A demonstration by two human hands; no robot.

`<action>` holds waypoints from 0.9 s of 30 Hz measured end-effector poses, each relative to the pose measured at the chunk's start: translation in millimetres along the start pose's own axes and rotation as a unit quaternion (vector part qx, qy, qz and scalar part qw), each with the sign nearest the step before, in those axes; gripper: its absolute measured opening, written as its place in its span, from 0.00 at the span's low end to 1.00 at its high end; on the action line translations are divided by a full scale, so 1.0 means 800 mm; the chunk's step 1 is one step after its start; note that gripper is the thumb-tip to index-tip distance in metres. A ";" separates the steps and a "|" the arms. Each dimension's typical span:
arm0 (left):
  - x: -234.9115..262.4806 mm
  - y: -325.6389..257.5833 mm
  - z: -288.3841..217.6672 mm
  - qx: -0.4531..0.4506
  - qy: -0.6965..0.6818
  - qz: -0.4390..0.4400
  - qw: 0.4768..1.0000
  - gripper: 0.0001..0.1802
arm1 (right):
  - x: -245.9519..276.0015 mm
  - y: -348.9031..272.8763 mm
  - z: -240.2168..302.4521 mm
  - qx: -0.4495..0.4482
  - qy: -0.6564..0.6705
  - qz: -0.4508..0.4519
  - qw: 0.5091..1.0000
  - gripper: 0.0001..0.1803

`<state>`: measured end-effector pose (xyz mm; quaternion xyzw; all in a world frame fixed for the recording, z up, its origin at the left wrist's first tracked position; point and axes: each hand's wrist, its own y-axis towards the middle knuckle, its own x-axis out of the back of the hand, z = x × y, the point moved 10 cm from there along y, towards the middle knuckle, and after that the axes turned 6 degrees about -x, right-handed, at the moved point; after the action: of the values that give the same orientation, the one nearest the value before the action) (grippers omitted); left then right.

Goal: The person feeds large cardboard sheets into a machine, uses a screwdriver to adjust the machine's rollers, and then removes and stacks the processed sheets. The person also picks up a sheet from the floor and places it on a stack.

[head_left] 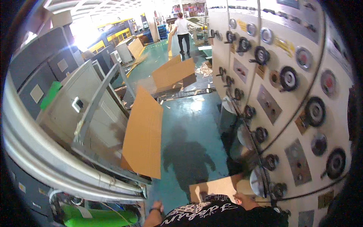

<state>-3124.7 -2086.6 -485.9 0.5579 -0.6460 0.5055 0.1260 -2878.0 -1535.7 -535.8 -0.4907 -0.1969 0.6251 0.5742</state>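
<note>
At the lower edge, my right hand (239, 198) is closed on the edge of a brown cardboard sheet (211, 186) in front of my body. My torso and dark shirt hide part of that sheet. My left hand (157, 206) hangs low on the left, just past the end of some pale metal rails; it is small and blurred, so its fingers do not show clearly. Ahead on the left, a tall cardboard sheet (143, 132) leans beside a grey metal frame. Farther off, another folded cardboard sheet (174, 72) stands on the floor.
A machine panel with several black handwheels (289, 78) lines the right side. Pale metal rails (56, 159) and a green cylinder (98, 216) are on the left. Scraps (204, 69) litter the floor near a grate (189, 93). A person in white (182, 28) stands far ahead beside a tall board.
</note>
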 end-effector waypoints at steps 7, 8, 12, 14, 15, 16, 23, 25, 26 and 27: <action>-0.002 0.063 -0.033 0.168 -0.092 0.096 0.977 0.21 | -0.058 0.218 0.504 0.149 -0.268 -0.163 0.938 0.21; -0.003 0.088 -0.050 0.172 -0.102 0.101 0.974 0.21 | -0.062 0.234 0.578 0.162 -0.310 -0.159 0.923 0.22; 0.022 0.230 -0.140 0.156 -0.093 0.124 0.975 0.22 | -0.082 0.319 0.726 0.133 -0.351 -0.177 0.910 0.24; 0.040 0.316 -0.207 0.131 -0.098 0.129 0.978 0.22 | -0.047 0.346 0.745 0.072 -0.293 -0.200 0.932 0.23; 0.055 0.379 -0.248 0.106 -0.092 0.122 0.983 0.22 | -0.028 0.358 0.737 0.033 -0.224 -0.204 0.952 0.22; 0.065 0.438 -0.301 0.071 -0.089 0.119 0.986 0.22 | 0.006 0.363 0.730 0.018 -0.286 -0.206 0.936 0.21; 0.235 0.881 -0.804 -0.150 -0.121 0.124 0.973 0.19 | 0.134 0.361 0.776 -0.138 0.081 -0.276 0.948 0.17; 0.280 0.986 -0.891 -0.202 -0.214 0.074 0.953 0.17 | 0.126 0.395 0.831 -0.014 0.090 -0.159 0.983 0.15; 0.295 1.021 -0.919 -0.223 -0.260 0.050 0.938 0.16 | 0.117 0.403 0.868 0.044 0.094 -0.101 0.989 0.14; 0.282 1.053 -0.961 -0.202 -0.299 0.062 0.930 0.15 | 0.141 0.417 0.951 0.133 -0.034 -0.124 0.983 0.15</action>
<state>-4225.3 -1722.9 -402.3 0.6046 -0.7758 0.1804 0.0051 -3675.8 -1279.0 -514.1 -0.3598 -0.1909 0.5862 0.7004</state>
